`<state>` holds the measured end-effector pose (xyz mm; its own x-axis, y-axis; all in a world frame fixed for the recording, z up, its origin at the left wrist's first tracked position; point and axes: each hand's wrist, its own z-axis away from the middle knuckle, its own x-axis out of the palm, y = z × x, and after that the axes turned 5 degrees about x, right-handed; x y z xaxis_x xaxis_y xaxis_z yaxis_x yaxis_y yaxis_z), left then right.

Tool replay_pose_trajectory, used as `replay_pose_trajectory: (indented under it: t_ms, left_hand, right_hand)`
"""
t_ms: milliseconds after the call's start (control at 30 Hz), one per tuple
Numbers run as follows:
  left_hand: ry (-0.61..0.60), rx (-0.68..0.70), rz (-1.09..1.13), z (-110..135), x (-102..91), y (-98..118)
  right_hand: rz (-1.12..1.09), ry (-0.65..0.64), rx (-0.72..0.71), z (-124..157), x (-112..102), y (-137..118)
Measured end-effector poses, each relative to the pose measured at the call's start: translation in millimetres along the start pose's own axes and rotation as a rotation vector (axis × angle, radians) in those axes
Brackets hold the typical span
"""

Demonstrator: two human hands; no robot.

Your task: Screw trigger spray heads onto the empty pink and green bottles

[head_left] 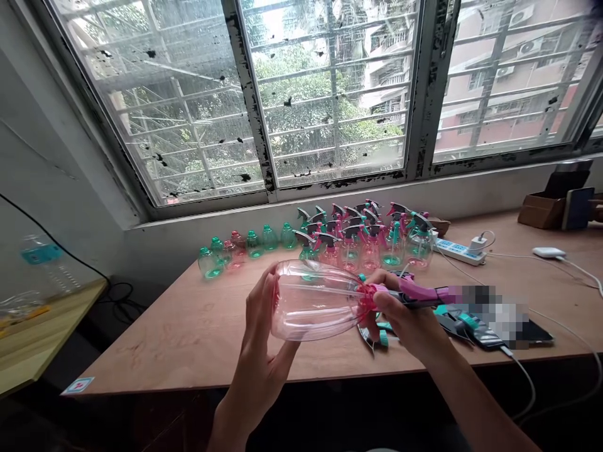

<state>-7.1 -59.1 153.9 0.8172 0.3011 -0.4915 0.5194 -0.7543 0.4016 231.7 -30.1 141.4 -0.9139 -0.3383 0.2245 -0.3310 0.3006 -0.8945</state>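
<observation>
A clear pink spray bottle [315,301] lies sideways in the air above the table's front part, its base toward the left. My left hand [261,333] is wrapped round the base end. At the neck, my right hand [400,317] grips the pink and black spray head [414,292], its fingers closed at the collar. A thin tube [325,285] shows inside the bottle. Below and right of my right hand lie loose spray heads [455,323] in teal and black, partly hidden by it.
Several spray bottles with heads [372,248] crowd the table's back, with headless green and pink bottles [254,245] to their left. Further right are a power strip [459,251], a white charger [549,252], cables, a phone [539,333] and a cardboard box [541,210]. A window [330,94] rises behind.
</observation>
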Motion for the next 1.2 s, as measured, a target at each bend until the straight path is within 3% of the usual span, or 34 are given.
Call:
replay_pose_trajectory:
  t_ms: [100,200,300,533,633,767,867,1000,1067,1200]
  left_hand:
    - [-0.016,0.023,-0.122,0,-1.7,-1]
    - [-0.020,0.038,-0.052,-1,-2.3,-2]
    - [-0.004,0.025,0.019,-2,1.1,-2]
    - [0.149,0.161,-0.102,-1,13.4,-6]
    - [0.120,0.067,0.013,-1,13.6,-4]
    - [0.210,-0.015,0.184,-3,13.5,-5]
    - [0.275,0.089,0.164,-5,14.4,-8]
    - [0.346,0.220,0.009,-6,15.0,-12]
    - [0.298,0.155,0.014,-5,15.0,-12]
    - [0.160,-0.127,0.292,-3,15.8,-12]
  right_hand:
    - [0.174,0.063,-0.102,3,-2,-4]
    - [0.379,0.135,-0.245,8,-6,-10]
    - [0.418,0.187,-0.296,10,-12,-14]
    - [0.112,0.055,-0.088,4,-19,-8]
    - [0.249,0.066,-0.164,5,-17,-9]
    - [0.448,0.108,-0.242,5,-17,-6]
    - [0.364,0.158,-0.142,1,-17,1]
    - [0.099,0.032,0.026,-4,-15,7]
    - [0.168,0.036,-0.044,-5,-14,5]
    - [0.537,0.064,-0.399,-2,-15,-2]
